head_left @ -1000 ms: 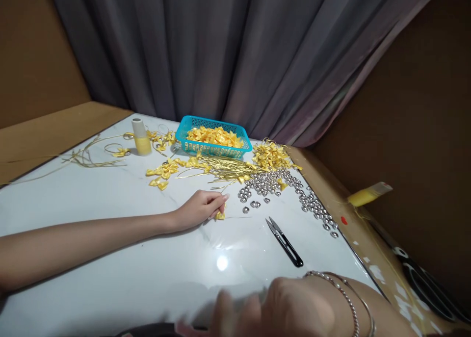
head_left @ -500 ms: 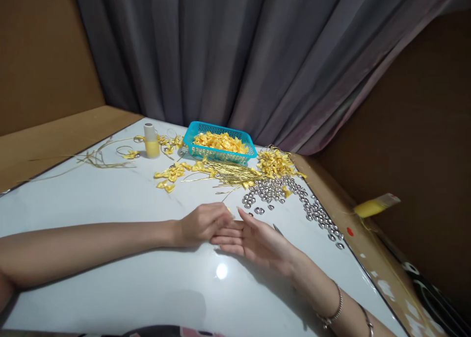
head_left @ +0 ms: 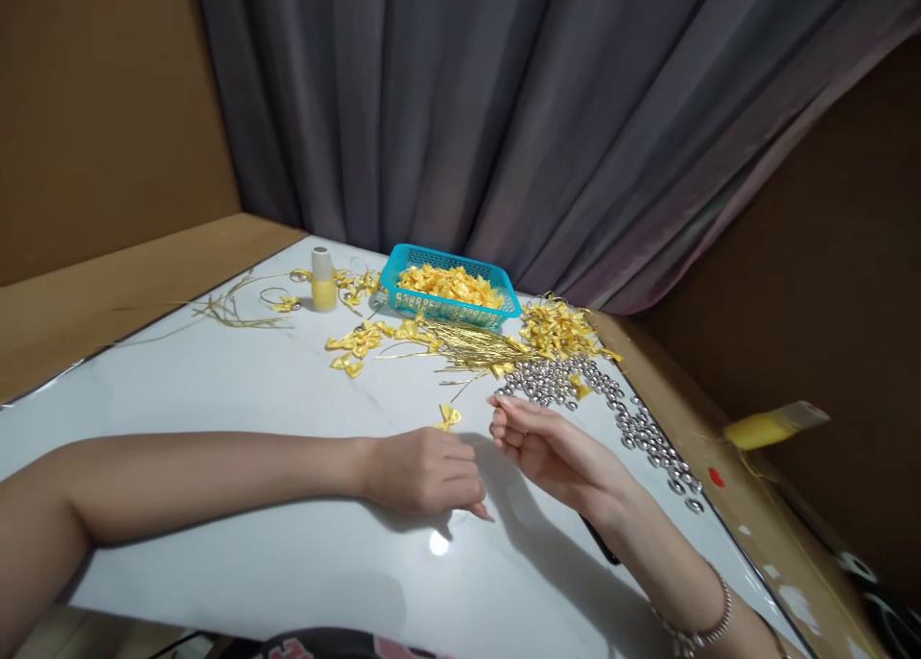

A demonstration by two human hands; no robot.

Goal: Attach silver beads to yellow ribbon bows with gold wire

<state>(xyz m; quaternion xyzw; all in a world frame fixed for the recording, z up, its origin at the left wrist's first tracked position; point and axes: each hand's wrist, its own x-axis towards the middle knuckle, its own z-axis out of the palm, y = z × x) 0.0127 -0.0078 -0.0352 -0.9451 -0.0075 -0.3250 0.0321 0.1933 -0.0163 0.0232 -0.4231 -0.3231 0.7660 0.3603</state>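
Note:
My left hand (head_left: 428,472) is low over the white table, back up, with its fingers curled under; anything inside them is hidden. To its right, my right hand (head_left: 551,453) is raised, thumb and index fingertips pinched together beside the silver beads (head_left: 543,381). Whatever is in that pinch is too small to make out. One yellow ribbon bow (head_left: 450,416) lies just beyond my left hand. Beyond my fingers are a bundle of gold wire ties (head_left: 471,345) and several loose bows (head_left: 356,340). Under my right wrist, a dark-handled tool (head_left: 599,541) is partly covered.
A blue basket (head_left: 392,268) of yellow bows stands at the back, with a pile of wired bows (head_left: 557,326) to its right. Towards the left are a yellow-and-white bottle (head_left: 323,285) and loose gold ties (head_left: 237,312). A yellow tube (head_left: 773,429) is off the table's right side.
My hands have separated. The right one has gone from open and palm up to a pinch near the beads; the left has turned downward. A bow beyond my left hand now shows fully.

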